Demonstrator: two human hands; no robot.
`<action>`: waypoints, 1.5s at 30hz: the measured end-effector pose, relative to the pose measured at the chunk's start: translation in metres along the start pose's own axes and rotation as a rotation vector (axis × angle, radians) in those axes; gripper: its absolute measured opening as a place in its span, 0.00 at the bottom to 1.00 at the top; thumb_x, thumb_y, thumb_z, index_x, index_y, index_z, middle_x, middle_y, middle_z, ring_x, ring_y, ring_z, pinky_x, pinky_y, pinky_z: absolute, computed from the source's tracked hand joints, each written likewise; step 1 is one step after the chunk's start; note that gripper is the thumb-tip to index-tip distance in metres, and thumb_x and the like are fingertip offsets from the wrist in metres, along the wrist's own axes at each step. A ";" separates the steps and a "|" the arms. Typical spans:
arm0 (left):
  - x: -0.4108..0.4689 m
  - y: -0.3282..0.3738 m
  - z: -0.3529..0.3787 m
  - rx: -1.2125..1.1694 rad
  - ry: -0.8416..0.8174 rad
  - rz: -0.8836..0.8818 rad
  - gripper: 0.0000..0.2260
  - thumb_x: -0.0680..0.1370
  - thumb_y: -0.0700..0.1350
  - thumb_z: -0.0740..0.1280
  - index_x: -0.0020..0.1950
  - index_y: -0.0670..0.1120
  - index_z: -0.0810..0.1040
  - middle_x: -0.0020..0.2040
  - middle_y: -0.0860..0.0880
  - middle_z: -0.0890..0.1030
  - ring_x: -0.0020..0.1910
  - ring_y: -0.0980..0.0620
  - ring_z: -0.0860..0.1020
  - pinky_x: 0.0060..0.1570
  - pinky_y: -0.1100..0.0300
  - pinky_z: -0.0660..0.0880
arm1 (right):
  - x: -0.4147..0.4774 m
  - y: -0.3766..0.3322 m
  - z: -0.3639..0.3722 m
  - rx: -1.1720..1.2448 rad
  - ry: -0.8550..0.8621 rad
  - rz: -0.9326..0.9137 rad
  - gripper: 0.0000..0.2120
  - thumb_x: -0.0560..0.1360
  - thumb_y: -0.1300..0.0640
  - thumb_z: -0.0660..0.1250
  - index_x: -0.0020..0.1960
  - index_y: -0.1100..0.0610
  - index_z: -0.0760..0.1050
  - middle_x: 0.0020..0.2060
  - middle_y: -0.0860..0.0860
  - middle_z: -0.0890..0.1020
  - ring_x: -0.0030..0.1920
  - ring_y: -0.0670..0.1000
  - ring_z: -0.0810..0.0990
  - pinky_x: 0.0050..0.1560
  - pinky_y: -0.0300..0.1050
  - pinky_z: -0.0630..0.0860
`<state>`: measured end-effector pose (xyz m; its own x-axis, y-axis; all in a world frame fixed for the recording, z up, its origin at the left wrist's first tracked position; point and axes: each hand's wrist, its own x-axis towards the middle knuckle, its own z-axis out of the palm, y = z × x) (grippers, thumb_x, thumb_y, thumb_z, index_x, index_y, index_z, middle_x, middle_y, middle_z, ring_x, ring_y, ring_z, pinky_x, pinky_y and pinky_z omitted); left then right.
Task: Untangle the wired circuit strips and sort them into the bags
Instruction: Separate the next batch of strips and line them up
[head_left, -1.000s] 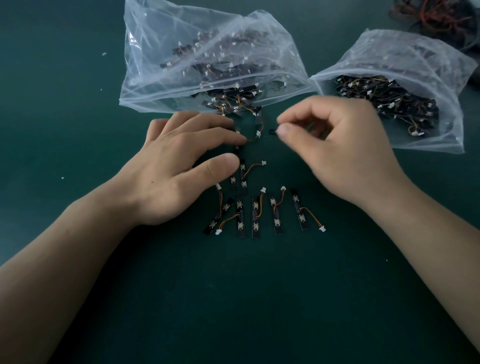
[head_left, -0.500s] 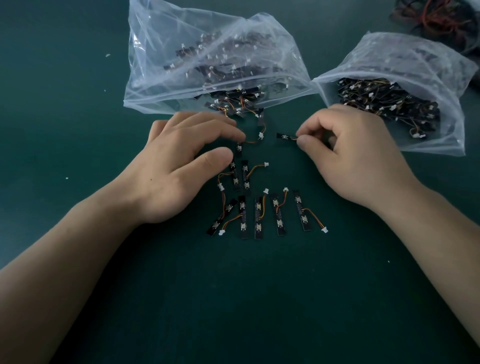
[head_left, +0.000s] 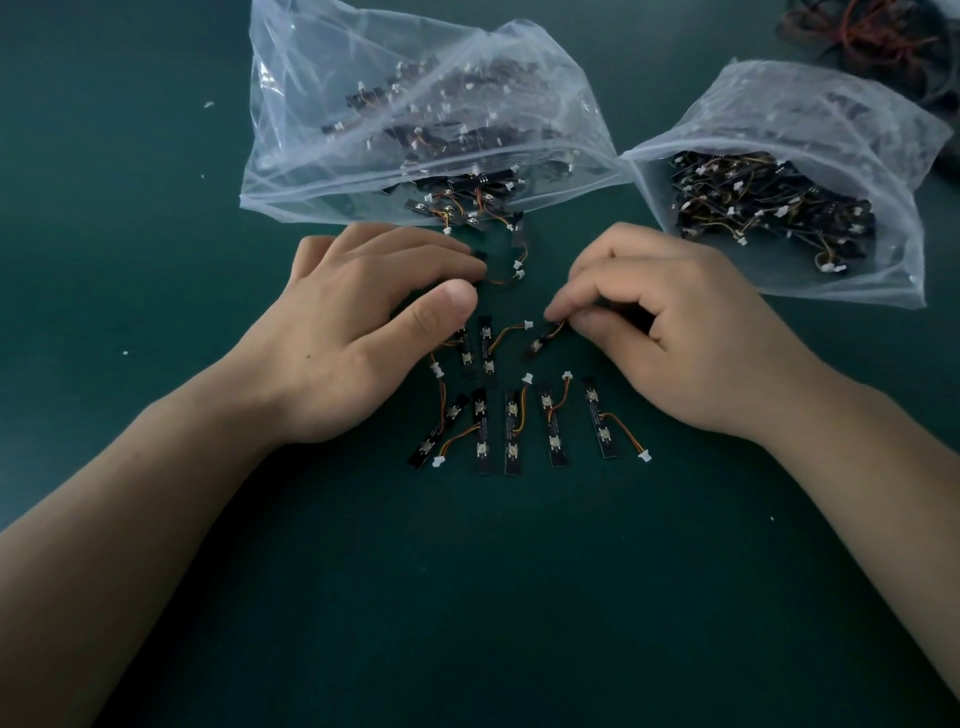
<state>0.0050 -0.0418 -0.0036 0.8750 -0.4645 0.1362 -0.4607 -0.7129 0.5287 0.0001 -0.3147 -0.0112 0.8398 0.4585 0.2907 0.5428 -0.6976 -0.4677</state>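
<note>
A short black wired circuit strip (head_left: 540, 344) lies tilted on the dark green table (head_left: 519, 597), between the two hands and just above a row of sorted strips. The right hand (head_left: 675, 338) pinches its orange wire end between curled forefinger and thumb, with the strip's free end pointing down to the left. The left hand (head_left: 358, 338) lies palm down with its fingers fairly straight. Its fingertips (head_left: 470, 267) rest on another strip's wire loop (head_left: 498, 280), but whether they pinch it or only press it cannot be told. Under the left thumb lie two more strips (head_left: 487, 345) side by side. Nearer the person, five strips (head_left: 513, 431) lie roughly parallel, each with a white connector on an orange wire. Beyond the hands, a clear plastic bag (head_left: 415, 78) lies with its mouth toward the person and a tangle of strips (head_left: 467, 202) spilling from it. A second clear bag (head_left: 831, 119) of strips lies to the right. At the far right corner is a bundle of red and black wires (head_left: 872, 41).
</note>
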 end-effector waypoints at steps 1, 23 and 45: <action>0.000 0.000 0.000 -0.008 0.008 0.004 0.27 0.81 0.67 0.49 0.71 0.60 0.77 0.71 0.66 0.73 0.76 0.60 0.64 0.72 0.56 0.53 | 0.000 0.001 0.000 0.007 -0.002 -0.006 0.10 0.81 0.62 0.70 0.53 0.49 0.85 0.50 0.44 0.80 0.47 0.51 0.80 0.48 0.54 0.76; -0.005 0.005 -0.003 -0.096 0.019 0.066 0.24 0.82 0.62 0.53 0.52 0.58 0.88 0.68 0.59 0.79 0.74 0.57 0.67 0.74 0.45 0.54 | -0.003 -0.004 -0.001 0.072 -0.005 0.017 0.14 0.75 0.63 0.67 0.48 0.47 0.87 0.43 0.40 0.80 0.33 0.52 0.78 0.34 0.50 0.73; -0.004 0.004 -0.003 -0.084 0.012 0.056 0.23 0.82 0.62 0.53 0.52 0.59 0.88 0.67 0.60 0.79 0.73 0.59 0.67 0.74 0.47 0.54 | 0.006 -0.009 -0.001 0.069 -0.010 -0.033 0.06 0.77 0.61 0.69 0.51 0.52 0.82 0.43 0.40 0.78 0.42 0.46 0.78 0.43 0.38 0.70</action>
<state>0.0002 -0.0416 0.0004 0.8502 -0.4958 0.1769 -0.4952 -0.6393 0.5883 0.0004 -0.3063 -0.0050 0.8210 0.4865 0.2987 0.5679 -0.6425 -0.5145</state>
